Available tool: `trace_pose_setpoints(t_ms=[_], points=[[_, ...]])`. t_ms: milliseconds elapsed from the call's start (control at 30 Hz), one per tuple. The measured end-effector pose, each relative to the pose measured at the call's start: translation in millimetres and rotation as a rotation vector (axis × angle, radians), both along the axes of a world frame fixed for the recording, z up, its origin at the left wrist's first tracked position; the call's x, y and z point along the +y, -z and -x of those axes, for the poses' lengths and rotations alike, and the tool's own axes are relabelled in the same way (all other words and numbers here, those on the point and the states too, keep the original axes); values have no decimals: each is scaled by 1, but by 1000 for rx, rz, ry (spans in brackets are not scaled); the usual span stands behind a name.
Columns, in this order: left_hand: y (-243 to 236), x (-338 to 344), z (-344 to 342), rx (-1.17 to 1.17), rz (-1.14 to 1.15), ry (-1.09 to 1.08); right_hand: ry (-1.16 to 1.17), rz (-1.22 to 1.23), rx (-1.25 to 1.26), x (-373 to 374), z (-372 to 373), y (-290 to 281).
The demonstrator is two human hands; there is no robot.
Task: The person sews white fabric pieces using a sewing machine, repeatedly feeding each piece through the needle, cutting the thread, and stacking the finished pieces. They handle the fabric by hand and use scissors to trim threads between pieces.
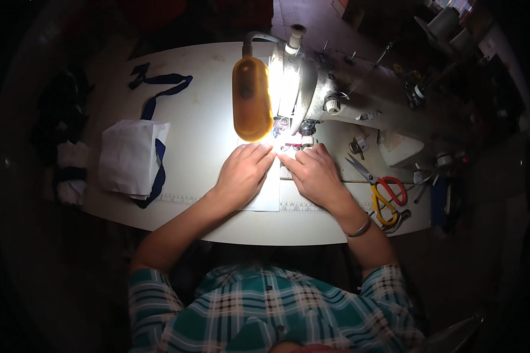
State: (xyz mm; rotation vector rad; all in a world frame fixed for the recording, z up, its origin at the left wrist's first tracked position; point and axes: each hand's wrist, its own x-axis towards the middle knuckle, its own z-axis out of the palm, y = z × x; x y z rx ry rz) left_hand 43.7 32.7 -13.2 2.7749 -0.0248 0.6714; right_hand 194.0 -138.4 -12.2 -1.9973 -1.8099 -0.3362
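Both my hands are at the needle area of a sewing machine (318, 88), under its bright lamp. My left hand (244, 173) rests on a white piece of fabric (265, 201), fingers bent and close together, their tips gripping it by the presser foot (281, 130). My right hand (315, 173) is at the fabric's right edge; its forefinger reaches toward the needle and the other fingers are curled. The fingertips of both hands nearly meet, and glare washes out what lies between them. Beneath my wrists the fabric hangs toward the table's front edge.
An amber lamp shade (252, 100) hangs left of the needle. Scissors (383, 191) with red and yellow handles lie right of my right hand. A stack of white pieces (132, 159) and a dark blue strap (169, 79) lie on the left of the white table (206, 76).
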Motion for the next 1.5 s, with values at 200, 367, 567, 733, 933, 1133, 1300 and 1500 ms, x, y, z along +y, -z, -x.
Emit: trace_pose_setpoints(t_ms=[200,367,567,733,933,1133,1300,1500], points=[[4,-1,-2,-68,20,-8,-3,7,2,-1,-1,1],[9,1,1,-134,48,30,-30,11,15,-2,-1,-1],[6,7,3,-148,71,87,-49,19,29,-3,-2,-3],[7,11,2,-143,63,94,-44,25,36,-3,-2,-3],[0,10,3,-143,79,172,-40,28,44,-4,-4,-1],[-9,-1,14,-64,102,260,-48,21,58,-4,-5,-2],[-18,-2,23,-5,162,268,-55,-19,82,-3,-4,1],[-27,-6,26,2,142,284,-62,-31,95,-7,-4,2]])
